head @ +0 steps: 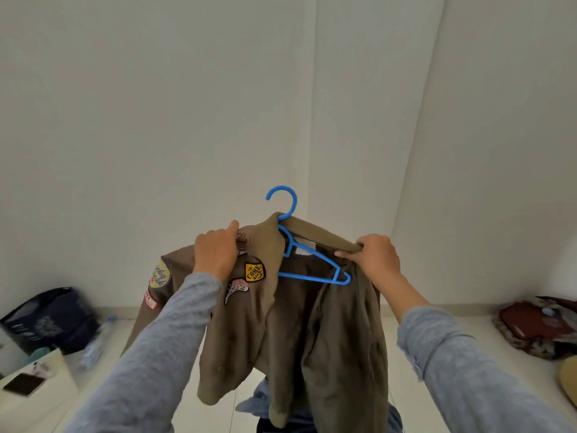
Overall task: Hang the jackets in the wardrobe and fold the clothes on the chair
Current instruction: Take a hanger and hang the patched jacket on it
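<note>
A brown jacket with sewn-on patches hangs in the air in front of me, partly on a blue plastic hanger. The hanger's hook sticks up above the collar, and its right arm lies bare over the open front. My left hand grips the jacket's left shoulder by the collar. My right hand pinches the collar's right end, close to the hanger's right tip. Below the jacket, light blue clothes show on a dark surface; the chair itself is hidden.
White walls meet in a corner ahead. A dark bag and a plastic bottle lie on the floor at left, near a white surface with a phone. A red and patterned bundle lies at right.
</note>
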The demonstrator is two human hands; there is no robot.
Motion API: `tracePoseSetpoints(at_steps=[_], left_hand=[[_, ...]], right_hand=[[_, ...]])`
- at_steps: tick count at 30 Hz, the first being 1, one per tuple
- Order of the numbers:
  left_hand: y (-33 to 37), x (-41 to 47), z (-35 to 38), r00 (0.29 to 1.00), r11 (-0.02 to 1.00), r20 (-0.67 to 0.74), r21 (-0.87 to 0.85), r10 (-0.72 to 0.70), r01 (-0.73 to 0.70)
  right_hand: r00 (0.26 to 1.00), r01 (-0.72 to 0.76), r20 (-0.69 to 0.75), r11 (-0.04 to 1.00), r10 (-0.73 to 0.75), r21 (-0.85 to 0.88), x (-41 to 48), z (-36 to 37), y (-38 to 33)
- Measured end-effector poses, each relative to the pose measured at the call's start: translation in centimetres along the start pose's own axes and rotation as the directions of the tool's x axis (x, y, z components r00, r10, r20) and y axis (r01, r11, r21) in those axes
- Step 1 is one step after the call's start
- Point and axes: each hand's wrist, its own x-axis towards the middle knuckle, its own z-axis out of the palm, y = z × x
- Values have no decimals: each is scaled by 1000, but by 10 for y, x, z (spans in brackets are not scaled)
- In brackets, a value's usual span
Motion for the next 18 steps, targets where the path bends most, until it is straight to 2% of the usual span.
tracePoseSetpoints(at_steps=[5,7,10,12,14,18], left_hand=[[-6,6,-5,992,986,-39,-115,-123,118],[-4,10,-10,988,981,-60,-147,-140,130],[-5,13,-15,980,973,-84,-166,-178,163],[-11,13,-15,973,966,-96,-172,-212,194],[-18,12,-16,965,959,-112,-187,-237,214],[-8,12,-20,957,927,-112,-301,-267,223]], right_hand=[[991,54,-126,999,-54,-9,11,-25,-23],[978,91,-200,989,-66,119,4,-26,-35],[973,228,-111,885,-200,405,-11,-24,-54],[969,230,-52,810,-240,539,-13,-29,-60],[974,206,-46,774,-223,599,-8,-39,-60],[973,168,24,774,-229,610,-9,-37,-63]])
